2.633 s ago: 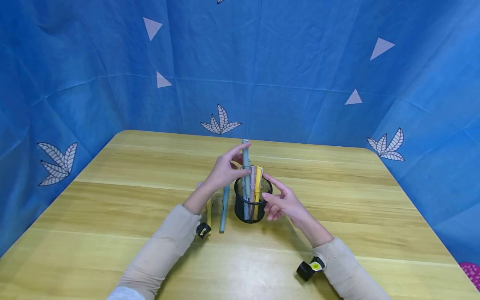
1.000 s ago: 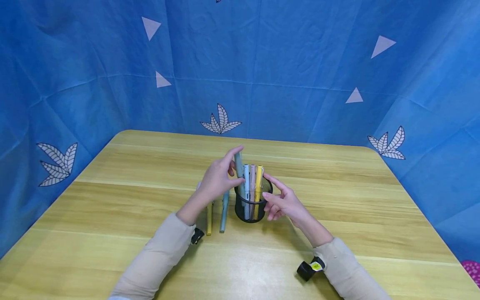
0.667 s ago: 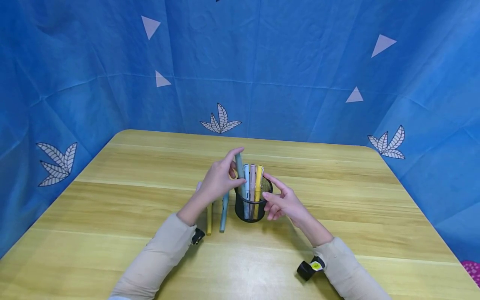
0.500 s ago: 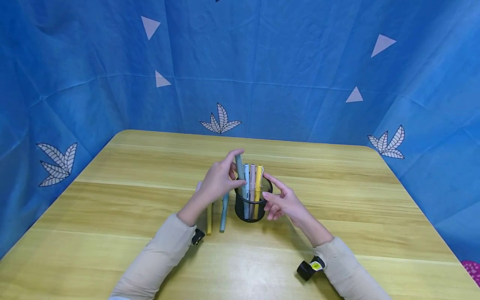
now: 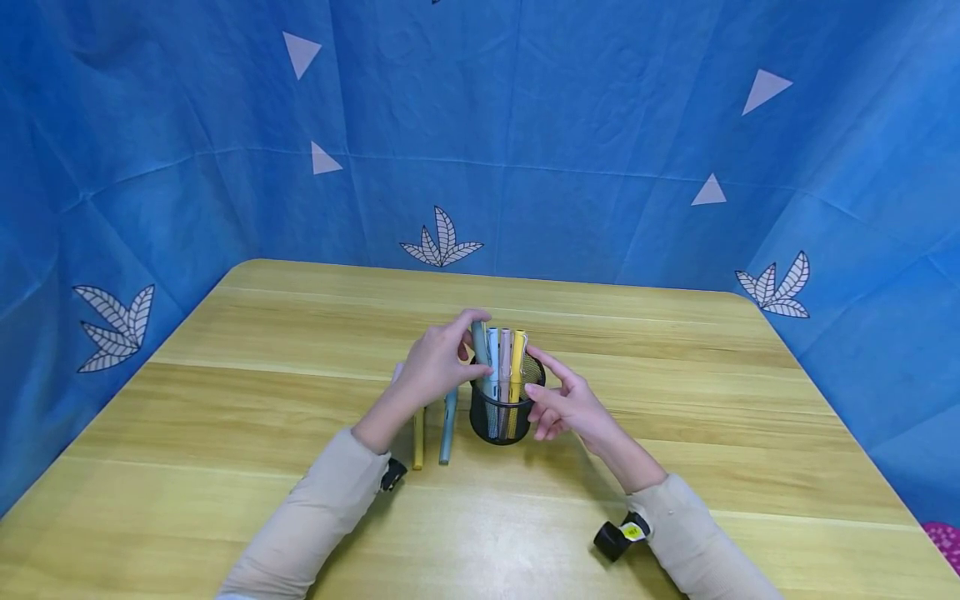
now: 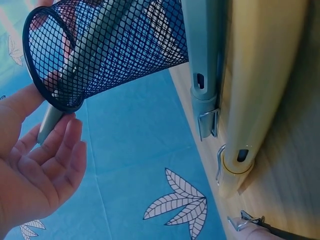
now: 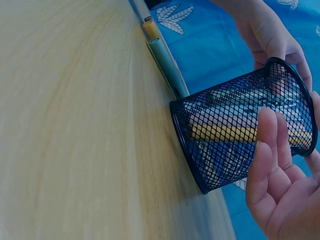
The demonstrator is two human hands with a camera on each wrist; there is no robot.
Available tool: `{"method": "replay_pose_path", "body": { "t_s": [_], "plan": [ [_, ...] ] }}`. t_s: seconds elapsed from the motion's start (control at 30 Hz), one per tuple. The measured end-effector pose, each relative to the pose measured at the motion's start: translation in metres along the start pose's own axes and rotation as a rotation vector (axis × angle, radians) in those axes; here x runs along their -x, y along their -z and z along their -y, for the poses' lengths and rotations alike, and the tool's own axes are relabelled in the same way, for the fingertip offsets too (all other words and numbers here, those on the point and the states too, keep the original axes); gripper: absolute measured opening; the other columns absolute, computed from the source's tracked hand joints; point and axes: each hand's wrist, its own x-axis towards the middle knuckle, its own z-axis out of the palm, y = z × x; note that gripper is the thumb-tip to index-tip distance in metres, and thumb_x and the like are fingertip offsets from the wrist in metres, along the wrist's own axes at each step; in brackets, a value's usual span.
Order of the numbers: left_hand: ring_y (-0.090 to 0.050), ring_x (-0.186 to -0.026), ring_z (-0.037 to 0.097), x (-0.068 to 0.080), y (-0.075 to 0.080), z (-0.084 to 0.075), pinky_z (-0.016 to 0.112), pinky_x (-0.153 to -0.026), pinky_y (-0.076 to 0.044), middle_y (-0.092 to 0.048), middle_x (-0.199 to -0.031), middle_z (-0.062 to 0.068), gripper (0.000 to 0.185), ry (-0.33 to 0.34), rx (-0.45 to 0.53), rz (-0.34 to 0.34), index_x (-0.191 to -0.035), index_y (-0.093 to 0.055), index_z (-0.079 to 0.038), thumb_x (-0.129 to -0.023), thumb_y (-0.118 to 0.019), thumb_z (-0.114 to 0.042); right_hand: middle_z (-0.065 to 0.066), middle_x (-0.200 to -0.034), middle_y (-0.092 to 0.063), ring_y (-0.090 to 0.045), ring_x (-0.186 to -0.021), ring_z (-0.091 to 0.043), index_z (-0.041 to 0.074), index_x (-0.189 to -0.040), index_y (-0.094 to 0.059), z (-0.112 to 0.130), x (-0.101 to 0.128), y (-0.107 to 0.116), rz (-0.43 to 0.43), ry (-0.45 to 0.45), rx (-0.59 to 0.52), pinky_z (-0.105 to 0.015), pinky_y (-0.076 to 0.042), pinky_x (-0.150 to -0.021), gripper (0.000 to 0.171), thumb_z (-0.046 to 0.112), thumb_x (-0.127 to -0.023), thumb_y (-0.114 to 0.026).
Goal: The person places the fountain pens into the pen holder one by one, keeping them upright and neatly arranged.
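A black mesh pen holder [image 5: 480, 423] stands mid-table with a light blue pen [image 5: 492, 343], a lilac pen [image 5: 506, 343] and a yellow pen [image 5: 517, 360] upright in it. At its left side my left hand [image 5: 433, 360] holds a grey-green pen [image 5: 480, 343] by its upper end, index finger over the top, thumb in front. Most of that pen is inside the mesh, as the left wrist view shows. On the other side my right hand [image 5: 564, 407] rests against the holder, index finger and thumb at the rim, other fingertips by the mesh.
Left of the holder a blue-green pen [image 5: 447, 433] and another yellow pen [image 5: 418, 442] lie on the wooden table [image 5: 675, 400]. A pale lilac pen end [image 5: 397, 371] shows behind the left wrist. Blue patterned cloth [image 5: 570, 125] hangs behind the table.
My left hand has moved left of the light blue pen and then down, lowering the grey-green pen into the holder. The right hand stays at the rim.
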Motion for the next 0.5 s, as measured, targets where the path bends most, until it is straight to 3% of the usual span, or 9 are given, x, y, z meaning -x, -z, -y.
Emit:
{"method": "replay_pose_path", "body": {
  "t_s": [0.5],
  "plan": [
    [-0.052, -0.065, 0.011, 0.0008, 0.0018, 0.0028, 0.022, -0.055, -0.044, -0.058, -0.082, 0.006, 0.058, 0.010, 0.008, 0.012, -0.123, -0.048, -0.007, -0.073, -0.075, -0.018, -0.012, -0.064, -0.060, -0.057, -0.045, -0.016, 0.023, -0.143, -0.021, 0.0004, 0.0009, 0.0000, 0.007, 0.001, -0.012, -0.027, -0.048, -0.044, 0.062, 0.020, -0.091, -0.053]
  ]
}}
